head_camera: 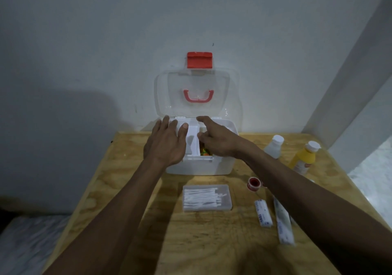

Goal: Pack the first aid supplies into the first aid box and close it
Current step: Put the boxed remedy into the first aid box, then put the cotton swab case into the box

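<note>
A white first aid box stands at the table's far edge, its clear lid with a red latch leaning open against the wall. My left hand lies flat with straight fingers on the white inner tray. My right hand reaches over the box's right half, index finger stretched out, other fingers curled at the tray's edge. Something orange and green shows inside. A clear case of cotton swabs, a red tape roll, a rolled bandage and a long wrapped packet lie in front.
A white bottle and a yellow bottle stand on the right of the wooden table. The wall rises right behind the box. The table's right edge drops off beside the yellow bottle.
</note>
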